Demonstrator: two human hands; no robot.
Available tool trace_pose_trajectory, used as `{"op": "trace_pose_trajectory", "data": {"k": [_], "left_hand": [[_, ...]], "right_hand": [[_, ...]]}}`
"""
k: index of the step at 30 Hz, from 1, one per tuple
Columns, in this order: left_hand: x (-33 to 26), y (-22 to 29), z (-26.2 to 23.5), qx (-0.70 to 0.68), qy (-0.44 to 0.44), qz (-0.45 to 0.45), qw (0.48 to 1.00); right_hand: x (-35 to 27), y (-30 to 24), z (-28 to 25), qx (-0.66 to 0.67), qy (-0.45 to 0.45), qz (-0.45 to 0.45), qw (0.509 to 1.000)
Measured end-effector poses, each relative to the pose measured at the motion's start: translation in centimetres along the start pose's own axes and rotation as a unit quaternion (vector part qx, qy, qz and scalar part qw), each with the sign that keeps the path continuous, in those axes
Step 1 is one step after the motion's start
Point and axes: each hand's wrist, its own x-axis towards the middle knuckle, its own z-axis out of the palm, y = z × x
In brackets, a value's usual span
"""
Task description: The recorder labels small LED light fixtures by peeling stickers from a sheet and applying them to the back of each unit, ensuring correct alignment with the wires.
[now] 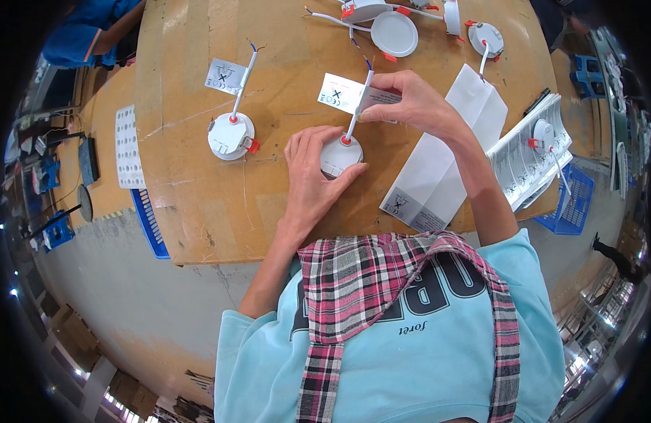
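Note:
My left hand (311, 169) is closed around the rim of a round white downlight (339, 162), which rests on the table with its cable side up. From a red grommet on it rises a white cable (352, 125) ending in bare coloured wires. A printed white label (339, 93) is wrapped at the cable, one flap on each side. My right hand (417, 106) pinches the label against the cable between thumb and fingers. To the left stands another downlight (227, 146), its cable carrying a similar label (225, 75).
Several downlights (394, 35) lie at the far edge. White label sheets (438, 158) sit under my right forearm. Right of them are a printed paper stack (526, 158) with a downlight on top, a dark pen (537, 102) and a blue basket (576, 204). A person's blue sleeve (71, 42) shows far left.

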Motion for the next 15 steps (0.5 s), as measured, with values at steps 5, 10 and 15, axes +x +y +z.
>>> {"op": "trace_pose_trajectory", "data": {"k": [5, 10, 15], "left_hand": [[0.0, -0.3, 0.0, 0.002, -0.01, 0.02, 1.0], [0.0, -0.2, 0.2, -0.003, -0.004, 0.009, 1.0], [-0.2, -0.2, 0.3, 0.002, 0.002, 0.004, 1.0]], "right_hand": [[0.4, 0.4, 0.8, 0.033, 0.014, -0.014, 0.999], [0.4, 0.9, 1.8, 0.023, 0.07, -0.006, 0.997], [0.4, 0.1, 1.8, -0.01, 0.098, -0.014, 0.995]]}}
